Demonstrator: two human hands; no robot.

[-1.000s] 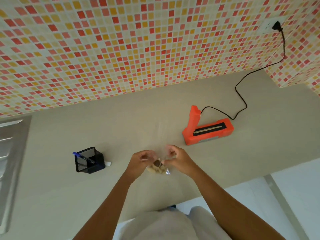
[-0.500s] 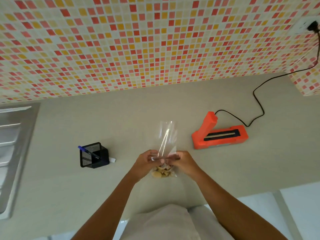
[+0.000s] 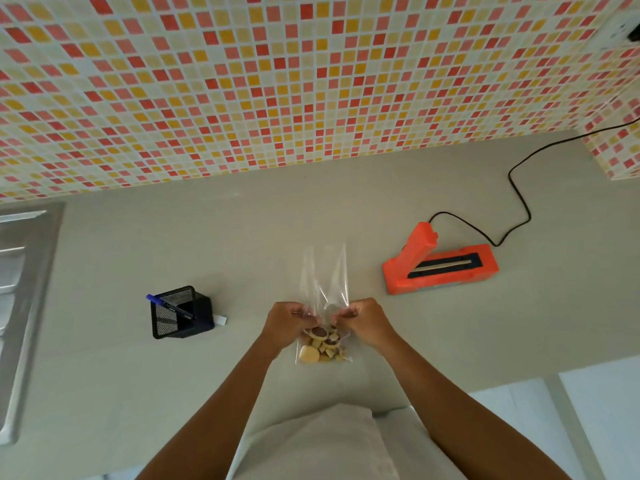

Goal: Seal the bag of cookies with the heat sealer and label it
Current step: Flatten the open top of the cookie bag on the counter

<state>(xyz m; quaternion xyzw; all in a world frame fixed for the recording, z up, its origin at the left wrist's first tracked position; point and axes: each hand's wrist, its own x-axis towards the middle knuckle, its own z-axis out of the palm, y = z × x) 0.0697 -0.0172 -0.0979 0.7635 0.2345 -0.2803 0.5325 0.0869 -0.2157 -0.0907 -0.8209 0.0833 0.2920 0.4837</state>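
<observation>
A clear plastic bag of cookies [image 3: 323,348] is held over the beige counter [image 3: 277,220], with several pale and brown cookies at its bottom and its empty top standing up and spread apart. My left hand [image 3: 289,322] pinches the bag's left side and my right hand [image 3: 363,320] pinches its right side, both just above the cookies. The orange heat sealer [image 3: 440,268] lies on the counter to the right of my hands, its lid raised and its black sealing strip showing. A small white label [image 3: 220,319] lies beside the pen holder.
A black mesh pen holder [image 3: 180,311] with a blue pen [image 3: 168,304] stands to the left. The sealer's black cord [image 3: 519,188] runs back to a wall socket at top right. A steel sink [image 3: 20,271] is at the far left. The counter's front edge is near my body.
The bag's top has gone from bunched between my hands to standing up and spread wider. My hands have parted slightly. The view has shifted, with the sealer now further right.
</observation>
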